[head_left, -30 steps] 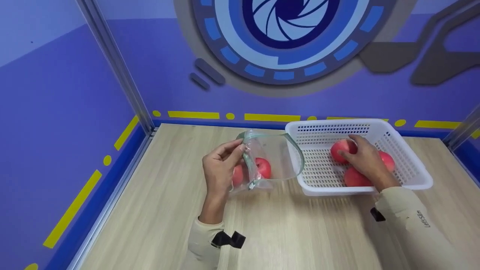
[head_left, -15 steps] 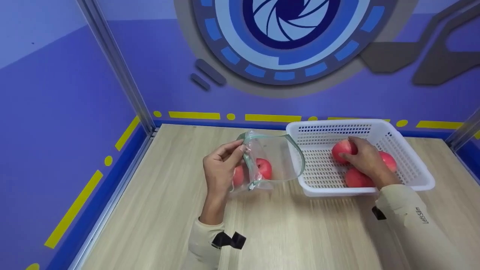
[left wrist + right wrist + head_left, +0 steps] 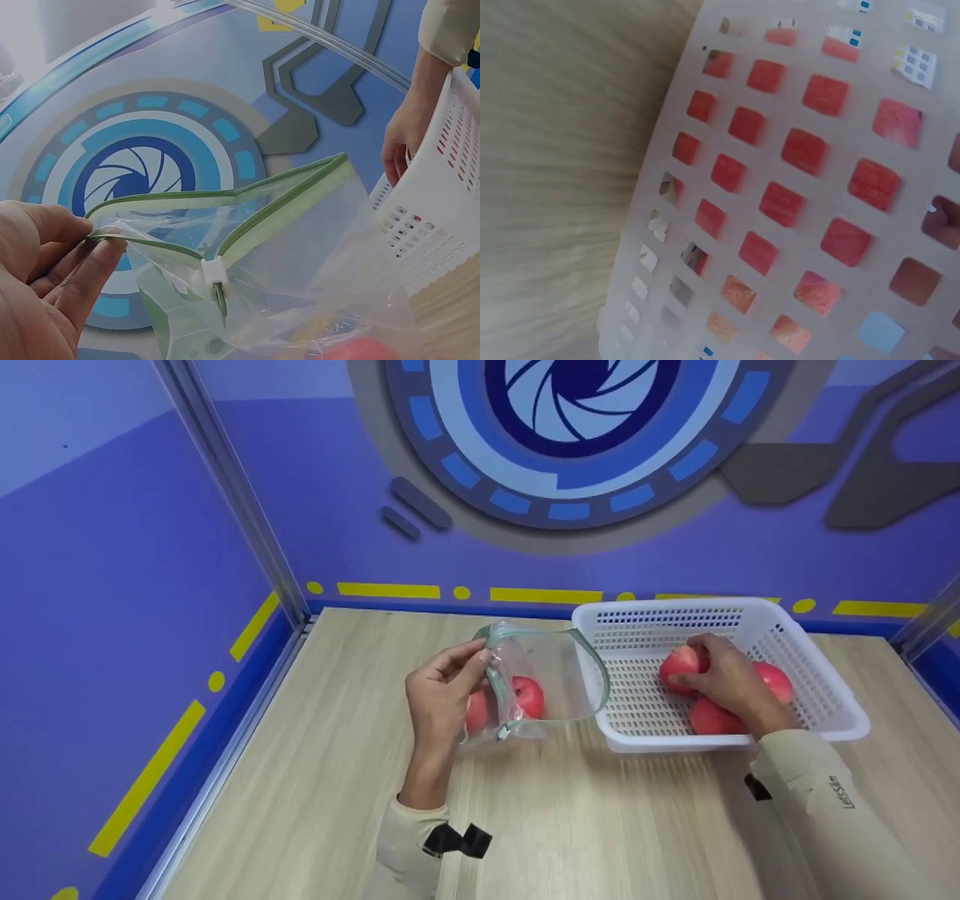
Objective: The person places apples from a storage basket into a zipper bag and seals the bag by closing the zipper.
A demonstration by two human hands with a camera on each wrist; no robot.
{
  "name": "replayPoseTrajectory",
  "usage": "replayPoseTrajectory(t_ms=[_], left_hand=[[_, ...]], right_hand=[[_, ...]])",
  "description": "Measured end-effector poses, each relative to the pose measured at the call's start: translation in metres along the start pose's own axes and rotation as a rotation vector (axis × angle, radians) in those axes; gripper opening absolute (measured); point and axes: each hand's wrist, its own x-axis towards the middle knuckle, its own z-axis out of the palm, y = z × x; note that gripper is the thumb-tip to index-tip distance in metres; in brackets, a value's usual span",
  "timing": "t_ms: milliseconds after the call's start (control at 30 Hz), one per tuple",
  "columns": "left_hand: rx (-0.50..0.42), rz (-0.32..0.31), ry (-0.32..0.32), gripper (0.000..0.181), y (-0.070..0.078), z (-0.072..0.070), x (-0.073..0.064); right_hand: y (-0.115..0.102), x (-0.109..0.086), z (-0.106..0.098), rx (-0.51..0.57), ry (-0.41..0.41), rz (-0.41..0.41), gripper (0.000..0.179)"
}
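My left hand (image 3: 439,694) pinches the green-edged rim of a clear zip bag (image 3: 559,667) between thumb and fingers. The bag's mouth gapes toward the right, and a white slider (image 3: 214,274) sits on its zip in the left wrist view. Inside the bag lie a red apple (image 3: 528,697) and a second one, partly behind my hand. Over in the white plastic basket (image 3: 739,744), my right hand (image 3: 724,675) grips a red apple (image 3: 681,669) with thumb and fingers. Two more apples, one of them the near apple (image 3: 714,716), lie under and beside that hand.
The basket's slotted wall (image 3: 832,300) fills much of the right wrist view, with red fruit behind it. Both bag and basket stand on a wood-grain table (image 3: 585,810). A blue printed panel (image 3: 315,495) rises behind, and a metal post (image 3: 232,487) marks the left corner.
My right hand has shifted the gripped apple slightly toward me and to the left within the basket. The left hand and the bag have stayed in place.
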Motion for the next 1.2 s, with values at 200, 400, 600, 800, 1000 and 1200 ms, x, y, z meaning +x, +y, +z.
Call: replayPoseTrajectory(t_ms=[200,400,600,800,1000,1200], left_hand=[[0.005,-0.017,0.008,0.021,0.002,0.001,0.000],[0.001,-0.019,0.014,0.021,0.003,0.000,0.000],[-0.004,-0.008,0.010,0.021,0.003,-0.001,0.000],[-0.006,-0.002,0.013,0.020,0.001,-0.001,0.000],[-0.002,0.009,0.010,0.020,0.000,-0.001,0.000],[-0.010,0.013,0.001,0.020,0.000,0.001,0.000]], right_hand=[[-0.001,-0.001,0.001,-0.029,-0.003,-0.012,0.084],[-0.004,-0.003,0.000,-0.043,-0.003,-0.033,0.083],[-0.006,-0.005,0.000,-0.047,0.003,-0.048,0.084],[-0.008,-0.009,0.000,-0.017,0.028,-0.070,0.081],[-0.012,-0.017,-0.001,0.019,0.100,-0.117,0.079],[-0.022,-0.028,0.002,0.088,0.224,-0.155,0.082]])
